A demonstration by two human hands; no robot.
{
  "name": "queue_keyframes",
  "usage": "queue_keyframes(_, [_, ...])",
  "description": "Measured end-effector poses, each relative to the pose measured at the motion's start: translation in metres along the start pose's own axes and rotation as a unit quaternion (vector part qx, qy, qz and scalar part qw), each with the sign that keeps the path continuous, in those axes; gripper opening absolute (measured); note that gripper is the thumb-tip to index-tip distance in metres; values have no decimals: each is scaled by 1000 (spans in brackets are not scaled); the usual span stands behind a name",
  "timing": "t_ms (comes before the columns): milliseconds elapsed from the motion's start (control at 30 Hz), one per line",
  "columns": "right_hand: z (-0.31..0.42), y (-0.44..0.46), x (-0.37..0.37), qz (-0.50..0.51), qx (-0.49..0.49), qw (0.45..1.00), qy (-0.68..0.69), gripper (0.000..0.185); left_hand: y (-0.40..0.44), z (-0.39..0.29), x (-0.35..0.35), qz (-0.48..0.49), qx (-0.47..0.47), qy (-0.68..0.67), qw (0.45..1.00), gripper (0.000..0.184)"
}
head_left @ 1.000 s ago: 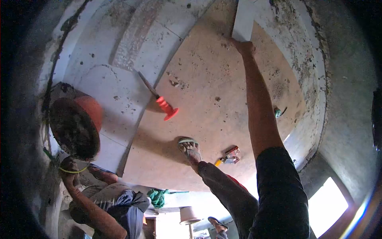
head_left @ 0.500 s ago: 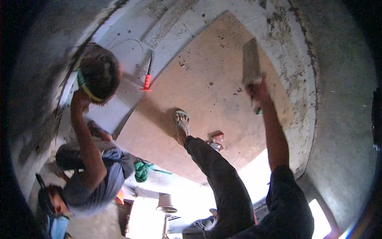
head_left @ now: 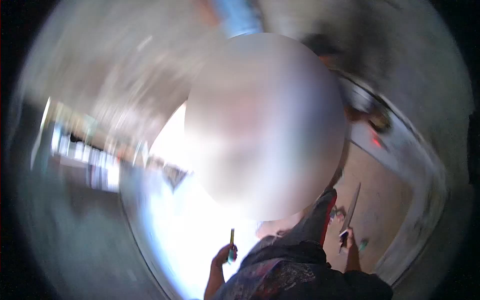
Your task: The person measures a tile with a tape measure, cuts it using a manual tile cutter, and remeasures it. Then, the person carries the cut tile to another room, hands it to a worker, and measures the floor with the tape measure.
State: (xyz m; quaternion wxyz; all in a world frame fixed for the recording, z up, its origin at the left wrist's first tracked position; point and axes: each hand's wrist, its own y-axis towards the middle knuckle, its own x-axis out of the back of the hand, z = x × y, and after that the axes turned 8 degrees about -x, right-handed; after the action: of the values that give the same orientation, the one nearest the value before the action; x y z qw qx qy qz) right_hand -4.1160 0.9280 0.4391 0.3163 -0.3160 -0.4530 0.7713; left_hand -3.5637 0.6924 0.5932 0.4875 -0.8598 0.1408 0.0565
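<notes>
In my right hand (head_left: 349,236) is a handsaw (head_left: 354,202), gripped by its handle, its long blade pointing up over the brown board (head_left: 387,182). My left hand (head_left: 221,256), low in the view before a bright glare, is closed around what looks like a tape measure (head_left: 231,255) with a short yellow strip sticking up. A small green item (head_left: 363,244) lies beside my right hand. Small red and pale items (head_left: 338,214) lie on the board near my leg. A large blurred patch hides the middle of the view.
At the right, a co-worker's arm (head_left: 354,115) reaches to a dark round object (head_left: 380,120). The red-handled tool (head_left: 376,140) lies near it. Grey walls (head_left: 65,230) curve around both sides. Blurred shelf-like shapes (head_left: 95,160) stand at the left.
My view has swung left and up, so the board now appears at the lower right. My left hand has come into view with the yellow-stripped item. The saw stays in my right hand.
</notes>
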Motion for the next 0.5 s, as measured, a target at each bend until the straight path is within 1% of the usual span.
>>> queue_keyframes(33, [15, -26, -26, -9, -75, 996, -50, 52, -45, 18, 0, -39, -29, -14, 999, 22])
queue_keyframes(67, [27, -49, -65, 16, -81, 995, -57, 51, -73, 55, 27, -57, -32, -93, 994, 20])
queue_keyframes(100, [33, -75, -86, 36, -86, 994, -58, 49, -99, 95, 54, -63, -35, -166, 983, 18])
queue_keyframes(133, [23, -94, -107, 33, -42, 989, -139, 48, -120, 131, 78, -85, -21, -215, 973, 16])
queue_keyframes(167, [20, -77, -118, 65, -99, 980, -161, 48, -137, 160, 105, -99, -2, -254, 962, 15])
queue_keyframes(200, [17, -61, -131, 99, -155, 965, -187, 49, -150, 175, 132, -119, 17, -260, 958, 17])
queue_keyframes(233, [12, -38, -139, 135, -206, 945, -216, 50, -141, 186, 156, -138, 43, -257, 956, 19])
queue_keyframes(300, [23, -28, -203, 129, -218, 911, -324, 50, -139, 195, 198, -118, -2, -252, 961, 22])
queue_keyframes(367, [27, -17, -283, 118, -206, 867, -439, 51, -122, 186, 241, -254, 86, -161, 950, 15])
queue_keyframes(400, [25, -10, -326, 119, -201, 839, -491, 51, -112, 183, 256, -321, 60, -97, 940, 19])
queue_keyframes(433, [26, -1, -369, 123, -194, 808, -542, 52, -99, 199, 283, -321, -9, 38, 946, 25])
queue_keyframes(467, [25, 13, -413, 131, -188, 775, -589, 52, -101, 160, 275, -382, -11, -37, 923, 27])
queue_keyframes(500, [24, 29, -450, 145, -177, 738, -635, 52, -108, 135, 274, -315, -63, 76, 944, 28])
